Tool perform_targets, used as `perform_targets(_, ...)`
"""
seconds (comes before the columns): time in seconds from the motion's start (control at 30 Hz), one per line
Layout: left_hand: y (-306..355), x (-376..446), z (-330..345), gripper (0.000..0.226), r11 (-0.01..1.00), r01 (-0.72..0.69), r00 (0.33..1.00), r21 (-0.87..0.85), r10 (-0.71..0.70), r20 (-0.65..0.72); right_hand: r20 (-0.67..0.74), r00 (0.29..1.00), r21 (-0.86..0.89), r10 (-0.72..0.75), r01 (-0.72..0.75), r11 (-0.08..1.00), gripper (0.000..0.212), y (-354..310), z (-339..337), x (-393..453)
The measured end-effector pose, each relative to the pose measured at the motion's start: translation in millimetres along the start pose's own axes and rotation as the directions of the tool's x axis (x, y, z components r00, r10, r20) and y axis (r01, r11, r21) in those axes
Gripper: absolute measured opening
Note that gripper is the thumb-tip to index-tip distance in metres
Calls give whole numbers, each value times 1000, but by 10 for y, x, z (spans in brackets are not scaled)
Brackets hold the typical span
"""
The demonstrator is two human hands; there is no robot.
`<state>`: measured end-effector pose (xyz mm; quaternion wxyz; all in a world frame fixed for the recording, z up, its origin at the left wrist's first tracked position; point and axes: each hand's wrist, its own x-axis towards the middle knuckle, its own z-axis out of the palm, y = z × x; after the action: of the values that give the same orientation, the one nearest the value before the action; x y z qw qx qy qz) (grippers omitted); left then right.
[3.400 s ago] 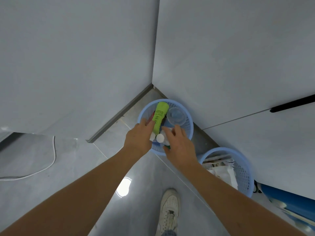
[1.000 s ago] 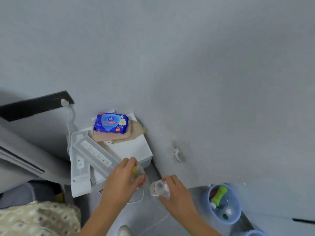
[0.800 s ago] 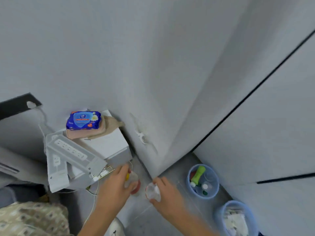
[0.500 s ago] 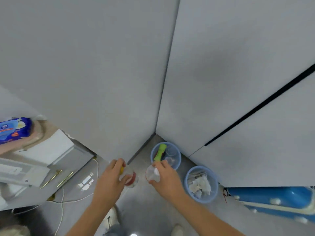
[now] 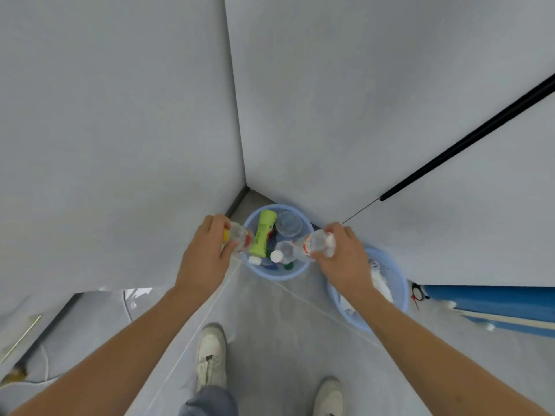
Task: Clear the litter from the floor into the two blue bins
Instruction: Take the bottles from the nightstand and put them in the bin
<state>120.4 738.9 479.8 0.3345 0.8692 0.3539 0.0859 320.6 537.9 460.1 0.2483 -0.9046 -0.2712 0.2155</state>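
Note:
A round blue bin (image 5: pixel 282 273) stands in the wall corner, holding a lime-green bottle (image 5: pixel 264 232), clear cups and several small bottles. My left hand (image 5: pixel 207 253) grips a clear bottle with a yellow cap and red label (image 5: pixel 238 240) at the bin's left rim. My right hand (image 5: pixel 342 259) grips a clear plastic bottle (image 5: pixel 315 244) over the bin's right rim. A second blue bin (image 5: pixel 401 291) with crumpled white paper sits to the right, partly hidden by my right forearm.
Grey walls close the corner behind the bins. A blue object (image 5: pixel 492 304) lies along the right wall. My two white shoes (image 5: pixel 210 358) stand on the grey tiled floor. A white cable (image 5: pixel 129 304) and a thin stick (image 5: pixel 21 337) lie at the left.
I have turned from the power strips and white box toward the corner. Both hands, each carrying a bottle, moved up to the corner bin and spread to its two rims.

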Motion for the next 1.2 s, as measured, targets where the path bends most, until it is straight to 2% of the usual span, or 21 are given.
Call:
perform_targets(0.13, -417, 270, 415, 25, 998, -54, 998, 27, 54, 15, -32, 999, -24, -35, 34, 999, 45, 223, 466, 324)
perform_targets(0.3, -627, 516, 739, 21, 986, -155, 987, 69, 152, 45, -77, 996, -55, -45, 41, 998, 47, 435, 728, 564)
perform_targets(0.6, -707, 574, 828, 23, 982, -179, 984, 52, 179, 19, -78, 996, -61, -43, 38, 997, 45, 459, 939, 684)
perform_targets(0.7, -795, 450, 838, 25, 979, -190, 981, 78, 186, 52, -10, 998, -69, -56, 55, 996, 53, 449, 1102, 557)
perform_targets(0.87, -887, 334, 847, 30, 982, -169, 984, 80, 164, 65, 215, 970, -204, -112, 157, 966, 79, 661, 1442, 249)
perform_targets(1.03, -964, 307, 883, 36, 985, -156, 987, 70, 153, 45, 248, 955, -238, -165, 225, 945, 89, 827, 1702, 310)
perform_targets(1.2, -1054, 245, 981, 40, 984, -161, 987, 80, 161, 6, 285, 953, -437, -107, 228, 870, 98, 897, 1921, 420)
